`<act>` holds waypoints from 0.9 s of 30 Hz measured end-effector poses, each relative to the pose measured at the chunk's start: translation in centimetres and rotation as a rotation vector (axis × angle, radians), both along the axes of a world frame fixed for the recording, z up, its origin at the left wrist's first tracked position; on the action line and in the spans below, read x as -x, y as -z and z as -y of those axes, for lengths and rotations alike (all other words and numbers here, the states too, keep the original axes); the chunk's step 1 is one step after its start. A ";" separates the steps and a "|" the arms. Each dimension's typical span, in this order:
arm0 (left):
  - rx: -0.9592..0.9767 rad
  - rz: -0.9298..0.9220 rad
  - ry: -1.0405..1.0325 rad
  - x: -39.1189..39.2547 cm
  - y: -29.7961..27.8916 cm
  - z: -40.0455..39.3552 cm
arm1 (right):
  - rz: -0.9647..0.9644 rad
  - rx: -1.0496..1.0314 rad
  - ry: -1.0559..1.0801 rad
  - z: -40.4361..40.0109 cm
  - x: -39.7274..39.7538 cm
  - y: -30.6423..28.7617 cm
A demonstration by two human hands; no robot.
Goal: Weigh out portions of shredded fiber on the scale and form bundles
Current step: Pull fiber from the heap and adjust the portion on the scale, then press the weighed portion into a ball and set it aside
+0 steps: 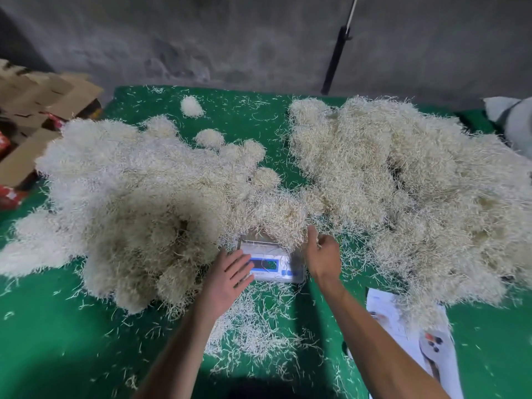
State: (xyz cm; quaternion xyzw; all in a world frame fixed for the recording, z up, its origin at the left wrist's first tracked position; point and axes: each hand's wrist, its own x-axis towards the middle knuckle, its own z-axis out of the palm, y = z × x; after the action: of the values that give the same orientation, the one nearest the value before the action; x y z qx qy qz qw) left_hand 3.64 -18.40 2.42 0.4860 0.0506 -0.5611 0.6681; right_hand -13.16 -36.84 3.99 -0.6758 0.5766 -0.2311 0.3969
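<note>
Head view: left hand point(227, 279) fingers spread at scale point(273, 262) edge, right hand point(324, 253) fingers curled, grip unclear.

Rough grey concrete wall point(230, 38) behind, dark pole with a white upper section point(335, 59) leaning against it, green cloth-covered table point(57, 326) filling the foreground, flattened brown cardboard boxes point(43, 93) stacked at left, dim even light

left hand point(227, 279) flat, fingers spread, right hand point(322, 251) loosely curled
</note>
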 end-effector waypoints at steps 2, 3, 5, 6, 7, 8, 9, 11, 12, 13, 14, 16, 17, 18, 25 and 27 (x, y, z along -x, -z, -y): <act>0.005 -0.038 -0.034 0.2 0.0 -0.4 | -0.004 -0.031 0.014 -0.8 0.3 0.3; 0.011 -0.049 -0.040 0.3 0.0 -0.5 | -0.015 -0.044 0.019 -1.1 0.3 0.3; 0.008 -0.052 -0.039 0.5 -0.2 -0.7 | -0.032 -0.059 0.014 -1.6 0.4 0.3; 0.001 -0.050 -0.037 0.5 -0.2 -0.7 | -0.030 -0.066 0.012 -1.7 0.4 0.3; -0.006 -0.046 -0.036 0.6 -0.1 -0.7 | -0.024 -0.077 0.014 -1.9 0.4 0.2; -0.009 -0.042 -0.036 0.6 -0.1 -0.7 | -0.015 -0.088 0.016 -2.0 0.3 0.1; -0.012 -0.034 -0.037 0.5 -0.2 -0.6 | -0.004 -0.091 0.019 -2.1 0.3 -0.1; -0.019 0.021 -0.033 0.6 -0.7 -0.2 | 0.008 -0.080 0.031 -2.2 0.2 -0.6; -0.037 0.107 -0.036 0.7 -1.1 0.3 | 0.012 -0.075 0.036 -2.2 0.1 -0.7; -0.073 0.245 -0.045 0.8 -1.6 0.9 | 0.011 -0.067 0.039 -2.2 -0.2 -0.9; -0.125 0.433 -0.060 0.7 -2.2 1.7 | 0.002 -0.053 0.038 -2.2 -0.4 -1.1; -0.192 0.863 -0.050 0.1 -3.2 3.7 | -0.040 -0.032 0.004 -2.0 -1.1 -1.3; -0.198 1.049 -0.014 -0.5 -3.7 4.9 | -0.073 -0.039 -0.032 -1.9 -1.6 -1.4; -0.202 1.193 0.025 -1.1 -4.2 6.2 | -0.112 -0.052 -0.076 -1.7 -2.0 -1.4; -0.201 1.310 0.455 -4.5 -5.1 14.3 | -0.096 -0.129 -0.134 1.4 -3.4 -0.5; -0.243 1.380 0.593 -4.0 -3.9 15.5 | -0.018 -0.196 -0.140 2.4 -3.7 -0.7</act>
State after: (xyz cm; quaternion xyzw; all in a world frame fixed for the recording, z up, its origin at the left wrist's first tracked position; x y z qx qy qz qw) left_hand 7.67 -33.88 6.34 0.7902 -0.4499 -0.2762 0.3112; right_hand -9.44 -39.28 4.67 -0.6745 0.5512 -0.1392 0.4710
